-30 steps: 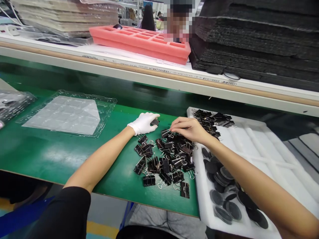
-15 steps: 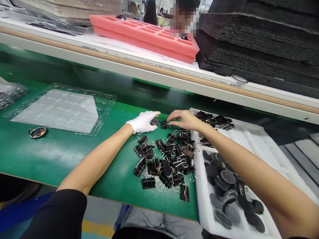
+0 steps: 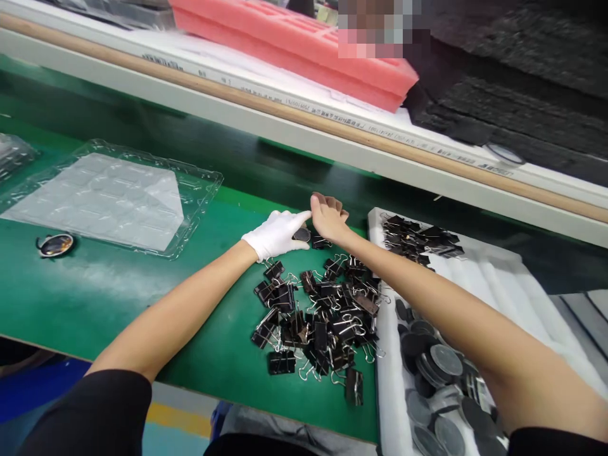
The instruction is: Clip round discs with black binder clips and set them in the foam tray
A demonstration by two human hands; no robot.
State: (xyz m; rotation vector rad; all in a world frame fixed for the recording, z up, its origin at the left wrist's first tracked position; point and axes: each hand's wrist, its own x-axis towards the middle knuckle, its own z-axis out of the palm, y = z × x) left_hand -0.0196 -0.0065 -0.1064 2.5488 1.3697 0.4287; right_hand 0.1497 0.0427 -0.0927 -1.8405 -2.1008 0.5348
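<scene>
My left hand [image 3: 280,235], in a white glove, is closed around a small dark round disc [image 3: 301,234], thumb above it. Close to the disc's right side lies a black binder clip [image 3: 322,242]; I cannot tell whether they touch. My bare right hand [image 3: 329,218] is just above that clip, with its wrist turned and its fingers loosely bent and apart. No held thing shows in it. Its thumb side meets or nearly meets the gloved thumb. Nearer to me, a heap of black binder clips [image 3: 327,316] with silver handles covers part of the green table [image 3: 209,304].
Right of the heap, a white foam tray [image 3: 387,380] holds dark round discs [image 3: 446,361] and more binder clips [image 3: 418,237]. A clear plastic tray [image 3: 199,218] and a round dark piece with a pale rim [image 3: 56,245] lie left. Behind runs a shelf edge [image 3: 237,104] bearing pink foam [image 3: 304,54].
My right hand has turned at the wrist and moved left, off the binder clip and up against the gloved thumb. My left hand keeps the disc. The view has tilted down slightly.
</scene>
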